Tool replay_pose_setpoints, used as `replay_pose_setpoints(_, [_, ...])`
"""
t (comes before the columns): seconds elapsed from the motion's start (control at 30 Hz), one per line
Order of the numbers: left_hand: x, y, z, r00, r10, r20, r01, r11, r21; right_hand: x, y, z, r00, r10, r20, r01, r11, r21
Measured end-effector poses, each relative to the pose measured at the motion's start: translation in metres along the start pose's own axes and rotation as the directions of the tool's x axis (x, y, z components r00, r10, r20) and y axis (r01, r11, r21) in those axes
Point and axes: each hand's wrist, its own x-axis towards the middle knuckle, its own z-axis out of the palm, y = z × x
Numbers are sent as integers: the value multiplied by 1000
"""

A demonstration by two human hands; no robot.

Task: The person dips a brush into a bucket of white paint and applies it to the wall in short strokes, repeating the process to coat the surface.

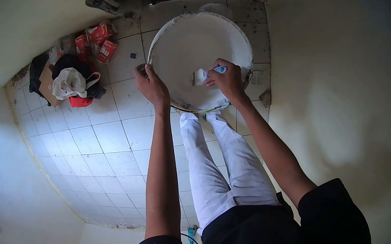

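Note:
My right hand (229, 76) is closed around the blue-and-white patterned handle of a paintbrush (199, 77). The brush points left, its pale bristles close over the whitish surface inside a large round tub (245, 36). Whitish smears and dark marks cover the tub's rim. At the rim's left side my left hand (153, 89) is closed, thumb and fingers pinching the edge. The tub is just beyond my feet, above the tiled floor.
Along the left wall lies a pile with red boxes (106, 50), a white bag (68, 84), dark bags and cardboard. A small dark blue square (134, 56) is on the tiled floor (103, 109). A pale wall (337, 72) rises close on the right.

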Motion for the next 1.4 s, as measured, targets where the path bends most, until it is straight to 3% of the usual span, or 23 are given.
replay_pose_setpoints(0.07, [0,0,0,1000,-19,8,19,1000,14,-1,4,2,988,155,-8,-153,981,121])
replay_pose_setpoints(0.2, [0,2,0,1000,-12,15,12,1000,-11,6,6,0,984,169,48,-172,983,71])
replay_pose_setpoints(0.37, [0,2,0,1000,-29,4,29,999,16,27,9,-6,943,161,292,-197,976,97])
replay_pose_setpoints(0.6, [0,-1,0,1000,-6,19,6,1000,15,37,9,-5,910,115,400,-143,989,43])
replay_pose_setpoints(0.67, [1,-1,0,999,-31,33,30,999,28,29,5,3,879,-39,475,106,988,-115])
replay_pose_setpoints(0.7, [0,0,1,999,-28,35,27,999,23,25,2,5,881,-42,472,110,987,-116])
replay_pose_setpoints(0.73, [-1,0,0,999,-4,34,3,1000,26,20,-1,8,848,-253,465,406,875,-264])
replay_pose_setpoints(0.77, [0,-1,-1,999,21,35,-22,999,31,13,-6,11,752,-442,488,643,656,-396])
replay_pose_setpoints(0.93, [1,1,0,999,-8,47,6,999,40,-26,-60,-14,854,-382,353,514,727,-455])
replay_pose_setpoints(1.1, [1,2,1,997,5,76,-5,1000,1,-55,-80,-40,910,-411,58,410,869,-277])
replay_pose_setpoints(1.2, [0,4,-3,996,13,87,-15,1000,15,-59,-68,-34,846,-528,76,515,770,-377])
replay_pose_setpoints(1.4, [2,-6,-6,989,3,147,-2,1000,-5,-60,-33,-4,808,-588,38,534,705,-466])
